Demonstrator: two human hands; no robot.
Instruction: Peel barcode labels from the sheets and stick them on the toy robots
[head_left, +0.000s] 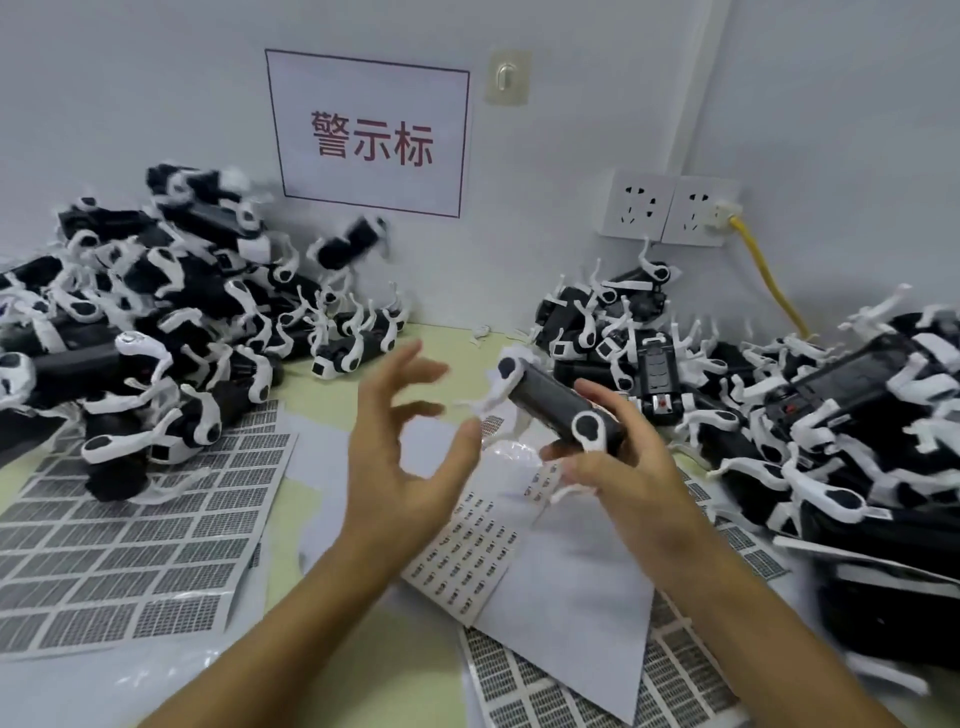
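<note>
While the right hand curls its fingers round one black-and-white toy robot and holds it tilted above the middle of the tabletop, the left hand hovers just beside it, its grip wide, fingers spread and loosely bent, holding nothing that can be made out; motion blur smears the fingertips, so a small label there would not show. Part of the toy's underside is hidden by the right palm. Beneath both hands lie overlapping label sheets: one large barcode sheet toward the left edge, partly buried under a heap of toy robots that fills the far left corner and is cut off by the frame. A smaller sheet of numbered labels lies under the wrists, its print too blurred to read. Another heap of robots crowds the right edge, also cut off. On the wall behind hang a red-lettered sign and twin sockets with a yellow cable whose lower end vanishes behind the right heap.
</note>
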